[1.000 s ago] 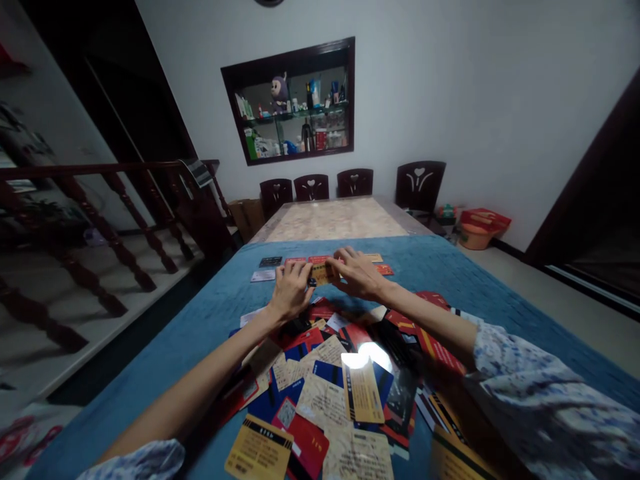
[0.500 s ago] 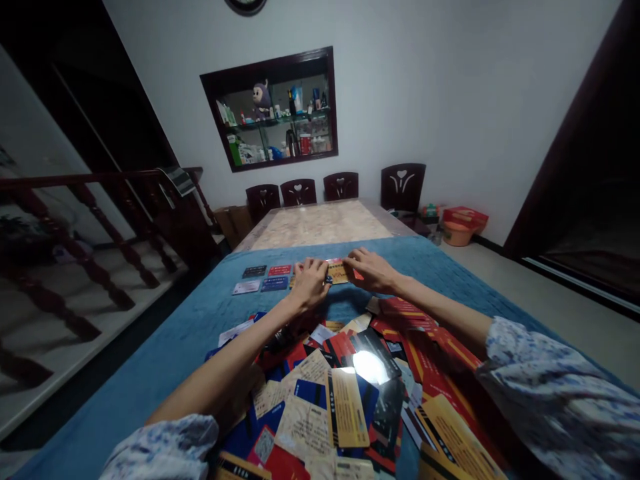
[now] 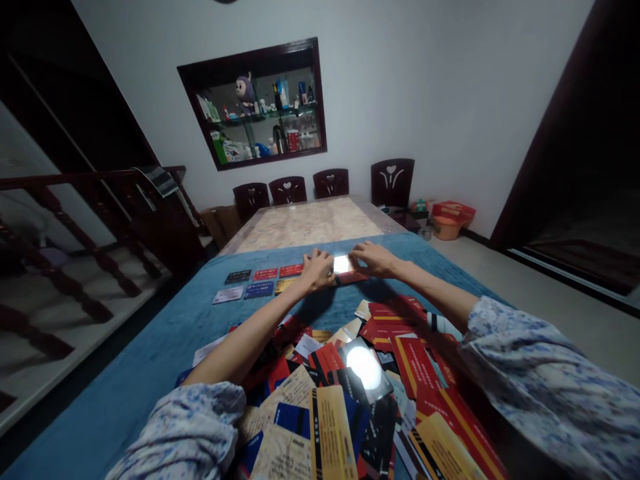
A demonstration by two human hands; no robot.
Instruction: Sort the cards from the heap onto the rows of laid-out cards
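Between my two hands is a card (image 3: 343, 265), its face washed out white by glare. My left hand (image 3: 317, 270) pinches its left edge, and my right hand (image 3: 375, 259) has bent fingers closed at the right edge. Just under it a red card (image 3: 351, 277) shows, partly covered. Left of my hands, cards lie in two rows on the blue cloth (image 3: 193, 360): a black card (image 3: 238, 277), a red card (image 3: 265, 274) and another red one (image 3: 291, 271) behind, with a silvery card (image 3: 228, 295), a blue card (image 3: 259, 289) and a gold card (image 3: 285, 286) in front.
A heap of mixed loose cards (image 3: 333, 427) spreads under my forearms at the near side. Beyond the cloth runs the bare marble-patterned tabletop (image 3: 310, 223), with dark chairs (image 3: 393, 183) behind. A wooden railing (image 3: 65, 213) stands at the left.
The gold VIP lettering seen between my hands has given way to a glaring white face. My left hand has uncovered more of the rows. The view has turned slightly right.
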